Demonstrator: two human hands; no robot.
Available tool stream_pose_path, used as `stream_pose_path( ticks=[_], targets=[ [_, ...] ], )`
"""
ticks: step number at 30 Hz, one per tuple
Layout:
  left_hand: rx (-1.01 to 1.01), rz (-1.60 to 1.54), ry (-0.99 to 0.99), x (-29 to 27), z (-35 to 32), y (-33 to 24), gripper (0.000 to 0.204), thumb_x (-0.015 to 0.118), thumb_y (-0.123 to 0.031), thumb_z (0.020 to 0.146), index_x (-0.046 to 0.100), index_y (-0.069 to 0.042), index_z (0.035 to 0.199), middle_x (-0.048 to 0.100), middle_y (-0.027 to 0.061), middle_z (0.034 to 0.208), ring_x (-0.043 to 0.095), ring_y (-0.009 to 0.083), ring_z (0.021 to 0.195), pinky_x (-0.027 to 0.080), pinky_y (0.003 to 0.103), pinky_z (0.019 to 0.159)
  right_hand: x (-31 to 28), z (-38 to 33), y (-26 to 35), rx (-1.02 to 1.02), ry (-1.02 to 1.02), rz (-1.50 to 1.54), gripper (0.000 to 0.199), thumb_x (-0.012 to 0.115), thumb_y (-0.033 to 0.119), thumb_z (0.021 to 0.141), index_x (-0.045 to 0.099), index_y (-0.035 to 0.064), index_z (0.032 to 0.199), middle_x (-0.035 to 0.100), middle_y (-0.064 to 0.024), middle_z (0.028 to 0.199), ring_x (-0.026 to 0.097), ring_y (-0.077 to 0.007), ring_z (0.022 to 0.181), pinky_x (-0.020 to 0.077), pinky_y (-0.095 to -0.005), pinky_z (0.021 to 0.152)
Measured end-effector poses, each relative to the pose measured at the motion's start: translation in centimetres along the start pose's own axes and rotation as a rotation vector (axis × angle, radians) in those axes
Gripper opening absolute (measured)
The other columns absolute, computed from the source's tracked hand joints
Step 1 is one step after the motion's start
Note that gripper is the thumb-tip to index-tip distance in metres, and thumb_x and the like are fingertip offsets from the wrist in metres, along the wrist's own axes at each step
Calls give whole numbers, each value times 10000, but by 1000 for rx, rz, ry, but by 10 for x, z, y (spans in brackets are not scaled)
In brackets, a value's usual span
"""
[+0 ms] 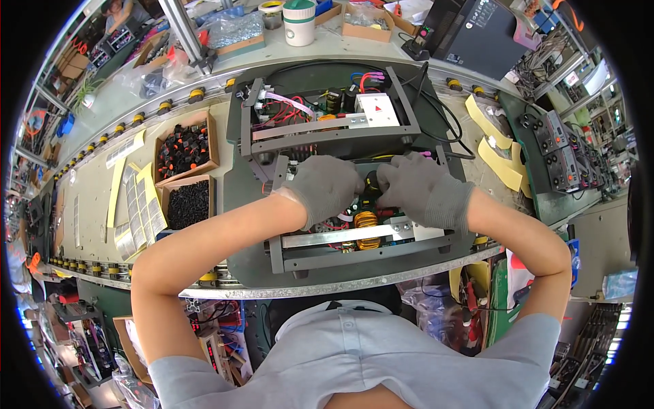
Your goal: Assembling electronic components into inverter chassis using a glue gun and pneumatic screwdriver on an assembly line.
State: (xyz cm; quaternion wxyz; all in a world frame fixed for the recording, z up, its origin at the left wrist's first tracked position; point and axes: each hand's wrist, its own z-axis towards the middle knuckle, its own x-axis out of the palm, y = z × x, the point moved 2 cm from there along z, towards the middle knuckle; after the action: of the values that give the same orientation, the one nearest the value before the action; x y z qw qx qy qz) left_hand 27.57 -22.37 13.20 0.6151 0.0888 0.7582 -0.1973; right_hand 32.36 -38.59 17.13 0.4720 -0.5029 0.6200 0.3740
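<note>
Both my hands wear grey gloves and meet over the nearer open-topped electronic unit (pixel 354 258), which has a dark metal frame. My left hand (pixel 325 187) reaches in from the left, its fingers curled together at a small black part (pixel 370 185). From the right, my right hand (pixel 424 189) bends its fingers toward the same spot. What either hand pinches is hidden by the gloves. Just below them, a copper-wound coil (pixel 368 230) shows inside the unit, beside a silver metal bar (pixel 327 238). A second similar unit (pixel 330 140) stands right behind, its wires and white plate exposed.
Both units rest on a dark green board (pixel 255 267) on the roller line. To the left are a box of black-and-orange parts (pixel 184 150), a box of small black pieces (pixel 189 204) and label sheets (pixel 141 211). Black cable (pixel 446 116) and yellow paper strips (pixel 501 163) lie right.
</note>
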Motion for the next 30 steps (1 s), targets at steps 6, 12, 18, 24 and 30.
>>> stream_pose_path(
  ticks=[6, 12, 18, 24, 30],
  targets=[
    [-12, 21, -16, -3, 1, 4, 155, 557, -190, 797, 694, -190, 869, 632, 81, 886, 645, 281, 794, 520, 418, 670, -11, 4, -6, -89, -1, 58, 306, 577, 69, 742, 710, 230, 966, 553, -40, 932, 548, -240, 942, 436, -391, 790],
    [5, -115, -79, 3, -1, 8, 157, 585, -221, 768, 710, -169, 847, 657, 116, 826, 649, 327, 768, 514, 445, 670, -5, 2, -5, -173, -132, 157, 284, 570, 97, 732, 712, 216, 947, 546, -47, 893, 533, -260, 859, 400, -390, 745],
    [-2, -117, -18, 7, -9, 12, 181, 570, -233, 792, 712, -171, 886, 649, 111, 849, 648, 314, 811, 515, 429, 692, -14, 5, 18, -148, -79, -80, 276, 561, 121, 765, 718, 236, 960, 554, -31, 917, 530, -248, 887, 389, -387, 817],
    [9, -115, -16, 6, -8, 20, 187, 556, -241, 799, 704, -139, 851, 651, 125, 827, 644, 320, 811, 513, 427, 703, -18, 17, 26, -189, -18, -249, 222, 537, 189, 825, 698, 221, 975, 565, -44, 964, 540, -246, 952, 386, -378, 865],
    [-1, -136, 65, -4, -11, 19, 249, 560, -258, 781, 687, -44, 776, 656, 188, 774, 643, 353, 770, 505, 439, 720, -8, 28, 37, -64, 57, -347, 187, 522, 201, 844, 688, 173, 924, 565, -63, 970, 547, -237, 953, 397, -368, 852]
  ],
)
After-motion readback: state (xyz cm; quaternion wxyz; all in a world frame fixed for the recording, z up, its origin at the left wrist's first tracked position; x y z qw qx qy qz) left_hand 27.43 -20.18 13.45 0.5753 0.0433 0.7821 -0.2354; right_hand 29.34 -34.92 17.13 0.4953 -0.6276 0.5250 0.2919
